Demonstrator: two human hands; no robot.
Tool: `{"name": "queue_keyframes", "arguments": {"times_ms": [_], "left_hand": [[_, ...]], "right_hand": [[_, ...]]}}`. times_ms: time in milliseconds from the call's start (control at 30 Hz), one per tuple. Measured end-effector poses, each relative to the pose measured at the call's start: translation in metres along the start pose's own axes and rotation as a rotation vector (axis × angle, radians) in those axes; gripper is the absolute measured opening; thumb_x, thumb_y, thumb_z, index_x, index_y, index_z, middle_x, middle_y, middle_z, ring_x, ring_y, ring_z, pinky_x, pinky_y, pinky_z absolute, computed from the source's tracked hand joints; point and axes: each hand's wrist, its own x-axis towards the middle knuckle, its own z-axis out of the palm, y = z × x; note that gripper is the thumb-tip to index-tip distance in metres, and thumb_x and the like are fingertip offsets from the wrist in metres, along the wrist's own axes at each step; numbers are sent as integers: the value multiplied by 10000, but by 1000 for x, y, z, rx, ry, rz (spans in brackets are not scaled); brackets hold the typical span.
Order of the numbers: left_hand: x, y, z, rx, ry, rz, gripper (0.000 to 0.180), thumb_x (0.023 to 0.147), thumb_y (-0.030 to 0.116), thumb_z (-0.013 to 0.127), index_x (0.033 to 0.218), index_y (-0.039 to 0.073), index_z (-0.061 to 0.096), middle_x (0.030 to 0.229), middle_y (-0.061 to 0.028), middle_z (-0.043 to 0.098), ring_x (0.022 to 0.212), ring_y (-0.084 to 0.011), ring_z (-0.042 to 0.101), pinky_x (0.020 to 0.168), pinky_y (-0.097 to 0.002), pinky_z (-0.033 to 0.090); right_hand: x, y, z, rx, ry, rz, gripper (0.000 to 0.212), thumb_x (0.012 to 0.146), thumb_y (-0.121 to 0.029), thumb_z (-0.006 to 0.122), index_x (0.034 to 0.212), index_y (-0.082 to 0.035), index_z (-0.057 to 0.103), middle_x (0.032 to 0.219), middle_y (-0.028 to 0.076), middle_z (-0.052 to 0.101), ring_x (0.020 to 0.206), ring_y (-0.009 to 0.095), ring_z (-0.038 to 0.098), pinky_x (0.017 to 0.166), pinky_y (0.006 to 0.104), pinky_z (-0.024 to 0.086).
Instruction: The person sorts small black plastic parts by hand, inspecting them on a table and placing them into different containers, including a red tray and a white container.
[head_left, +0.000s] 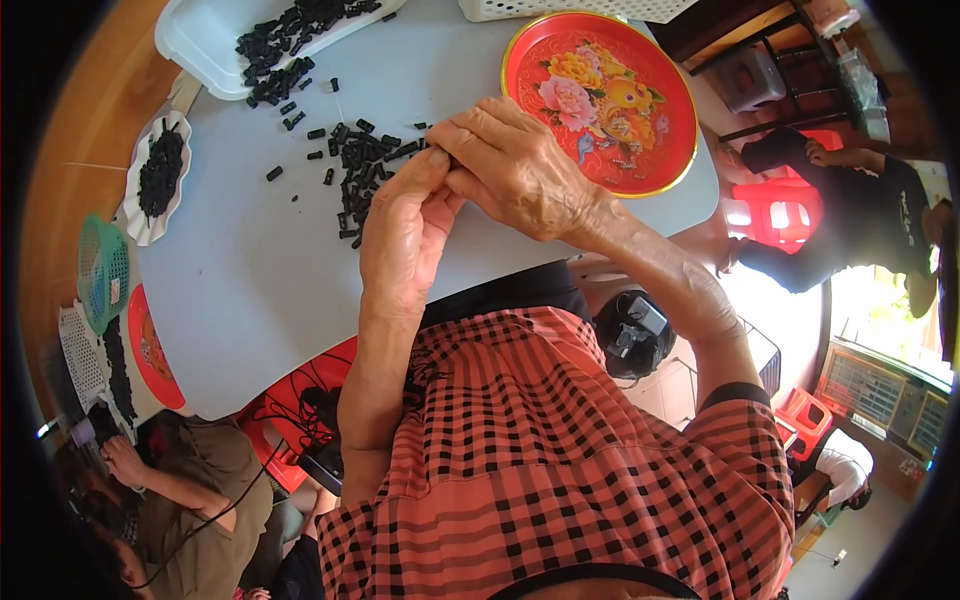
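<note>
Small black cylindrical parts lie heaped just left of the fingertips, on a pale grey table. The left hand and right hand meet with fingers curled nearly closed; I cannot tell whether they grip a part. Right of the fingers sits a round red flower-patterned tray; far left, a white scalloped dish holds black pieces.

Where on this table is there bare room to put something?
The widest bare patch of the table lies between the wavy white dish and the left forearm. Another lies between the white tub and the red tray. Loose black parts crowd the area beside the left hand.
</note>
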Motion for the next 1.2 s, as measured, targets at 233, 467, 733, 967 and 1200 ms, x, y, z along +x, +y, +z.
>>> {"name": "queue_keyframes", "arguments": {"times_ms": [233,467,733,967,1200], "left_hand": [[0,2,15,37,103,-22,198,959,135,479,1037,-9,591,985,-26,574,896,-74,533,862,-268,445],[-7,10,30,223,37,186,383,982,259,428,1098,-95,518,966,-142,628,953,-195,590,884,-325,445],[-30,16,13,358,69,133,367,964,248,444,1071,-90,539,940,-149,638,899,-181,583,868,-307,442],[-48,24,-8,408,198,211,285,952,172,459,1043,-72,572,888,-120,652,856,-157,586,838,-295,452],[-54,40,-15,732,398,369,230,938,130,499,1072,-39,581,881,-91,649,849,-136,597,800,-262,457]], "right_hand": [[-2,-6,-1,-49,49,32,317,719,-58,653,1015,28,579,925,135,599,788,309,562,717,385,472],[33,31,-43,-71,170,69,272,763,-98,686,1018,-21,631,851,136,636,734,240,636,638,339,507],[116,49,-74,-454,175,-153,335,728,-128,723,1002,22,601,881,161,604,827,313,576,736,405,454],[116,25,76,-35,-383,22,174,770,-139,660,923,-56,672,837,110,660,742,290,627,732,397,487],[119,19,82,-154,-476,43,136,719,-118,595,830,-51,634,702,107,636,713,313,618,784,425,444]]}}
